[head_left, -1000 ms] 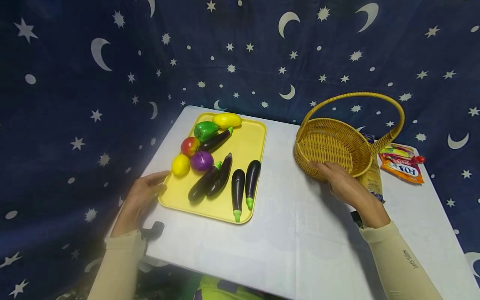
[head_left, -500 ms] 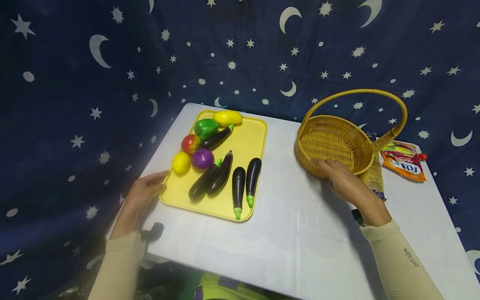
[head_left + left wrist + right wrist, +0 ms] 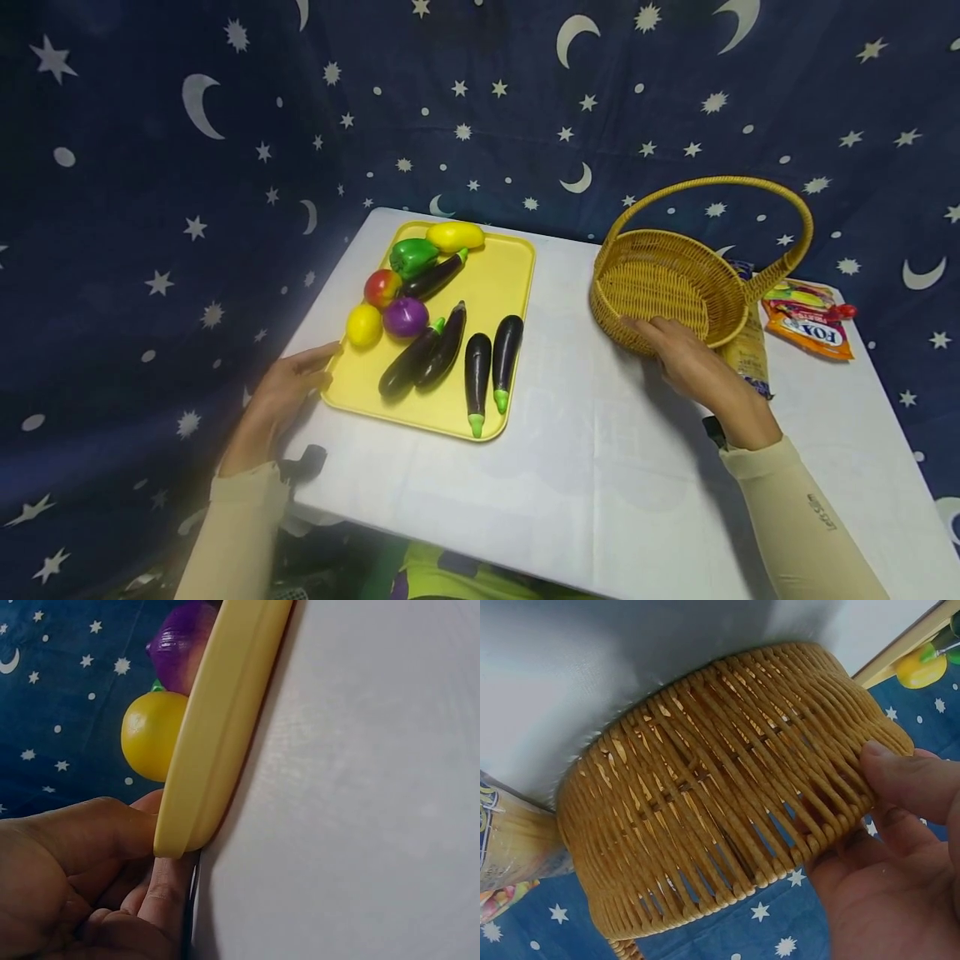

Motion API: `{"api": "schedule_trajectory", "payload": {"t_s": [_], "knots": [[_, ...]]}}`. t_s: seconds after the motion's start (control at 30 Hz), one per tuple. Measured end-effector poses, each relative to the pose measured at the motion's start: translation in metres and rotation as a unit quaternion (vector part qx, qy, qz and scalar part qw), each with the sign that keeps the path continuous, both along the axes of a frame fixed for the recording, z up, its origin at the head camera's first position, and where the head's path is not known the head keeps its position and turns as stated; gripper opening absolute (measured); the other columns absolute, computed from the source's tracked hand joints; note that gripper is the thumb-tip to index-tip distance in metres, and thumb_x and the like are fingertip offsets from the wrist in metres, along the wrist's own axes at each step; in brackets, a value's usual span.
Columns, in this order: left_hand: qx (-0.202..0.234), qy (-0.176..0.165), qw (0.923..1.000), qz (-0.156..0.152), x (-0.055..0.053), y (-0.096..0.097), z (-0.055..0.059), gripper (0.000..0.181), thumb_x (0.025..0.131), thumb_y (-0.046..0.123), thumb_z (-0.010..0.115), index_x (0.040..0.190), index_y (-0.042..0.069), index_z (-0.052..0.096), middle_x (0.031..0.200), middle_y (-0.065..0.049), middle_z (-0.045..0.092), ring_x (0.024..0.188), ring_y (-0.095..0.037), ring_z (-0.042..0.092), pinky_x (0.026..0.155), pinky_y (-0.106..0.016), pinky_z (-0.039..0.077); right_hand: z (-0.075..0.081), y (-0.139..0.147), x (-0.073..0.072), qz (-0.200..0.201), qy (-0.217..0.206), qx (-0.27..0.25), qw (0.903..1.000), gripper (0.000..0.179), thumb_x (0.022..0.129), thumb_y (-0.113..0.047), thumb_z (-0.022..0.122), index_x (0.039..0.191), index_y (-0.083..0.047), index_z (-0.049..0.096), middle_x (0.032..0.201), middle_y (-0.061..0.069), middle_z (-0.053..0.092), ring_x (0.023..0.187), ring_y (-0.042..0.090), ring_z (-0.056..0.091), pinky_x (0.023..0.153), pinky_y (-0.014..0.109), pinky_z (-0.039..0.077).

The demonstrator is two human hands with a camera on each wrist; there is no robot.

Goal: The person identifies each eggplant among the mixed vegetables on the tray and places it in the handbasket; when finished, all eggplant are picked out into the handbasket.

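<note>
At the near left corner of a yellow tray (image 3: pixel 491 275), my left hand (image 3: pixel 281 392) pinches the rim. In the left wrist view the thumb lies along the rim (image 3: pixel 217 727) and a finger is under it. My right hand (image 3: pixel 693 367) grips the near rim of a wicker basket (image 3: pixel 660 296). The right wrist view has the thumb (image 3: pixel 915 780) outside the basket wall (image 3: pixel 720 787); the other fingers go over the rim, partly hidden. On the tray lie several eggplants (image 3: pixel 477 379), a lemon (image 3: pixel 363 325), a red-yellow fruit (image 3: pixel 382 288), a purple round one (image 3: pixel 406 317), a green pepper (image 3: pixel 414 257) and a yellow mango-like fruit (image 3: pixel 455 237).
Right of the basket lie a clear bag of pasta-like contents (image 3: pixel 746 358) and an orange-red FOX'S candy bag (image 3: pixel 813 333), with a small red object (image 3: pixel 843 312) by it. The basket's tall handle (image 3: pixel 720 180) arches upward. A star-patterned cloth (image 3: pixel 480 100) hangs behind the white table (image 3: pixel 555 467).
The head view shifts slightly. Both hands keep their places on the tray and the basket, and nothing else has visibly moved.
</note>
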State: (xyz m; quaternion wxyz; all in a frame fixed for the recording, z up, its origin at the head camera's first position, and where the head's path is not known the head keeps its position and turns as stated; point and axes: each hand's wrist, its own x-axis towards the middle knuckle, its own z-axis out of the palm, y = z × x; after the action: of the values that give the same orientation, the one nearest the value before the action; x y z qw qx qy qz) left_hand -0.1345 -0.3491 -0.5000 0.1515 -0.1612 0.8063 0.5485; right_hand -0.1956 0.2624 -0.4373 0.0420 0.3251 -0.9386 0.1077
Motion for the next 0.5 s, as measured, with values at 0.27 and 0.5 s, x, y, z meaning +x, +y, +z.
{"api": "schedule_trajectory", "payload": {"t_s": [0.27,0.5], "knots": [[0.012,0.006,0.9999,0.0,-0.0014,0.0001,-0.0022,0.064,0.101,0.005,0.062,0.162,0.014,0.045,0.17,-0.014,0.041,0.164,-0.037,0.028,0.135,-0.055,0.025,0.0003,0.0018,0.0021,-0.002,-0.012,0.01,0.9999,0.065,0.093,0.019,0.054,0.153,-0.005,0.054,0.113,0.022,0.069,0.103,0.038,0.066,0.092,0.057,0.057],[0.024,0.007,0.9997,0.003,-0.0016,0.0011,-0.0019,0.064,0.101,0.003,0.061,0.162,0.013,0.044,0.172,-0.014,0.038,0.165,-0.037,0.025,0.136,-0.055,0.021,0.0002,0.0014,0.0053,0.008,-0.001,0.001,1.0,0.064,0.091,0.021,0.056,0.151,-0.003,0.055,0.117,0.021,0.069,0.107,0.038,0.066,0.094,0.058,0.057]]}}
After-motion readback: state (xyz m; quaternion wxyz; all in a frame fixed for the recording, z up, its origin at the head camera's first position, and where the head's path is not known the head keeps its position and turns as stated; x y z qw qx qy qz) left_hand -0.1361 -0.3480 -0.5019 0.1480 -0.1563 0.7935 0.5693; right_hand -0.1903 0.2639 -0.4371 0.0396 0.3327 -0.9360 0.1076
